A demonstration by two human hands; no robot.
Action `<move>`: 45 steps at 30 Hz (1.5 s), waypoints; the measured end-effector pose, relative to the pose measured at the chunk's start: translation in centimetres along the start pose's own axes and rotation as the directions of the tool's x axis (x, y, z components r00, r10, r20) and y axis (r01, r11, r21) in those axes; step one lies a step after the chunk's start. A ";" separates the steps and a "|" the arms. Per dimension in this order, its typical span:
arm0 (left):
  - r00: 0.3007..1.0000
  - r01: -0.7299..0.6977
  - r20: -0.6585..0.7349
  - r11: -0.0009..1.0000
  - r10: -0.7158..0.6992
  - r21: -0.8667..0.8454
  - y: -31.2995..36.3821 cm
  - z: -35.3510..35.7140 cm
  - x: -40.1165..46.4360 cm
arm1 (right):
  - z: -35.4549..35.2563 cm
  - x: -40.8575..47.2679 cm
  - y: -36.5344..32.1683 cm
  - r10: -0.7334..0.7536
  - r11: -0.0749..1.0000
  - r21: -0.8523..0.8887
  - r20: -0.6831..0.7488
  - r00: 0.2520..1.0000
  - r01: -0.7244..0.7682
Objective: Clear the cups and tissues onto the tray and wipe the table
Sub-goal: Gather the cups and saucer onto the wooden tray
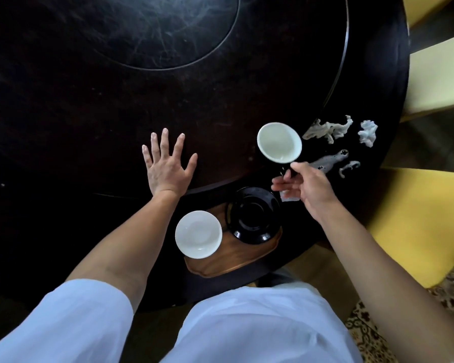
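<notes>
Two round glossy white cups (279, 142)

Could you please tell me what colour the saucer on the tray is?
Glossy black saucer, head view.

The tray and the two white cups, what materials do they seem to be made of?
The tray looks like brown wood with a smooth, satin finish. The white cup on the tray and the white cup on the table look like glazed ceramic or porcelain: smooth, glossy, faint highlights.

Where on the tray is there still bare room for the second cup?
Bare wood shows on the tray along its near edge, in front of the black saucer and right of the white cup. The far half is crowded. The right hand holds the second cup above the table.
</notes>
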State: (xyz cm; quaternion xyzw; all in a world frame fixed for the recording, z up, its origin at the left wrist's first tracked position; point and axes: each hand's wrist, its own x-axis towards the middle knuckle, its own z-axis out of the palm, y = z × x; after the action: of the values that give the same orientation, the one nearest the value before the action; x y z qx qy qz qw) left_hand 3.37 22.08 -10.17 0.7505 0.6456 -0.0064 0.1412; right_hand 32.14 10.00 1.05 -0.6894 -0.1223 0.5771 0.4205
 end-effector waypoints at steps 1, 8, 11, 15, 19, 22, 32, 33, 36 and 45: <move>1.000 0.001 0.000 1.000 -0.001 0.003 0.0 0.0 0.0 | -0.1 -0.7 0.9 0.017 1.000 0.002 0.017 1.000 -0.017; 1.000 0.001 0.005 1.000 -0.001 0.006 0.1 -0.2 -0.1 | -0.6 -3.9 6.2 0.110 0.992 -0.071 0.051 0.993 -0.107; 1.000 0.002 0.003 1.000 -0.002 0.012 0.2 -0.1 -0.1 | -0.6 -4.4 7.9 0.129 0.988 -0.094 0.058 0.990 -0.124; 1.000 0.007 -0.002 1.000 -0.007 0.015 0.3 -0.1 -0.1 | -0.8 -4.9 9.5 0.135 0.980 -0.156 0.061 0.989 -0.125; 1.000 0.011 0.004 1.000 -0.011 0.014 0.4 -0.1 -0.1 | -0.7 -5.2 10.6 0.131 0.977 -0.181 0.089 0.987 -0.113; 1.000 0.014 0.006 1.000 -0.014 0.010 0.5 -0.1 -0.1 | -0.8 -5.4 11.2 0.133 0.974 -0.196 0.109 0.985 -0.109; 1.000 0.021 0.004 1.000 -0.021 0.002 0.7 -0.1 -0.1 | -2.4 -5.3 12.8 0.218 0.953 -0.254 0.191 0.957 -0.166; 1.000 0.022 0.005 1.000 -0.022 0.003 0.8 0.0 -0.1 | -2.6 -5.3 12.9 0.221 0.949 -0.267 0.185 0.958 -0.167; 1.000 0.023 0.006 1.000 -0.023 0.005 0.8 0.0 -0.1 | -2.9 -5.2 13.2 0.232 0.931 -0.321 0.165 0.959 -0.170; 1.000 0.024 0.015 1.000 -0.024 0.015 0.9 -0.3 -0.2 | -3.4 -5.1 13.7 -0.027 0.785 -0.614 0.107 0.994 0.088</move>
State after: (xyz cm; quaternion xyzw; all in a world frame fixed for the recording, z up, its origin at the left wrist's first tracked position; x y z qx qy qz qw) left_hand 4.19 21.80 -9.68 0.7436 0.6535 -0.0187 0.1404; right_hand 29.33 -3.30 -5.34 -0.7574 -0.3443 0.5235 0.1836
